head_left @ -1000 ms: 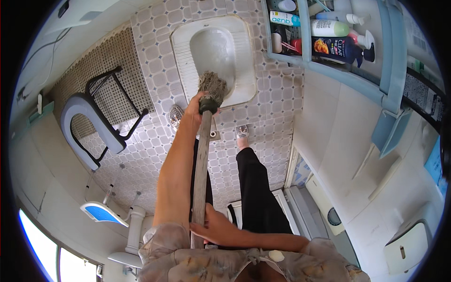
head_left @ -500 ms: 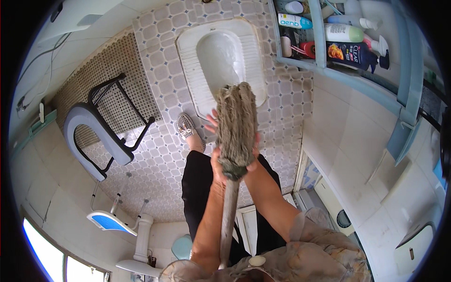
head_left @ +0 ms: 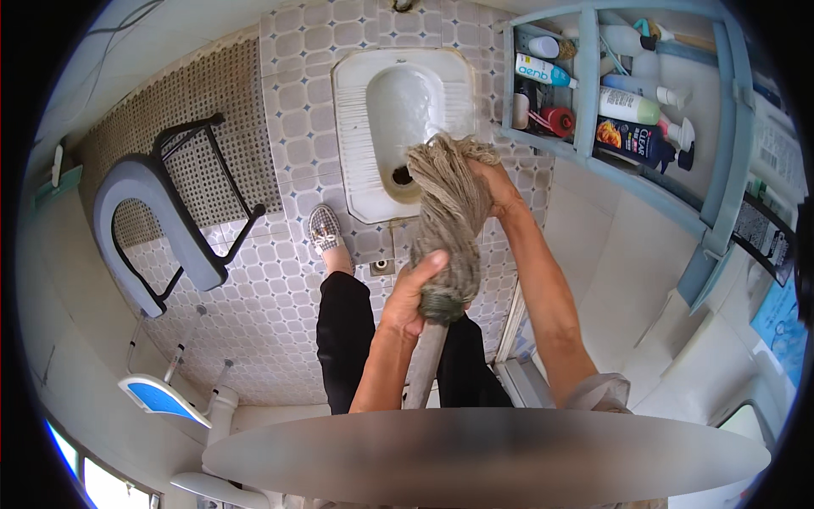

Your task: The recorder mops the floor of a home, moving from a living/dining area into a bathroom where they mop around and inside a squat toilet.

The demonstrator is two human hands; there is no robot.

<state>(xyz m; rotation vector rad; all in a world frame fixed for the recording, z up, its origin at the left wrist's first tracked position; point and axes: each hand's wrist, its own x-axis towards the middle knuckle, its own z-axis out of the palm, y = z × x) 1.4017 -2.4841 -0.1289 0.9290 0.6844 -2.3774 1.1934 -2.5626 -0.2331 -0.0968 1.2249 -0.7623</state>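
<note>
A grey-brown string mop [head_left: 449,212] is held up in front of me, its strands pointing away and its pale handle [head_left: 426,365] running back toward my body. My left hand [head_left: 414,295] is closed round the base of the strands, by the dark green collar, thumb lying on top. Farther out, my right hand [head_left: 496,191] grips the strands from the right side; its fingers are partly hidden behind them. The strands look twisted and bunched. Beyond the mop, a white squat toilet [head_left: 352,144] is set in the floor, and the mop's far end overlaps its near right part.
At the left stands a grey commode chair [head_left: 195,246] with a black frame, partly over a perforated mat [head_left: 246,102]. A blue shelf rack [head_left: 585,85] with several bottles is at the upper right. A wall-mounted seat [head_left: 165,399] shows lower left. A floor drain [head_left: 381,267] sits near my shoe.
My right hand has moved from the mop's collar out to the right side of the strands, which now look twisted. The mop has shifted slightly right, uncovering the toilet's drain hole.
</note>
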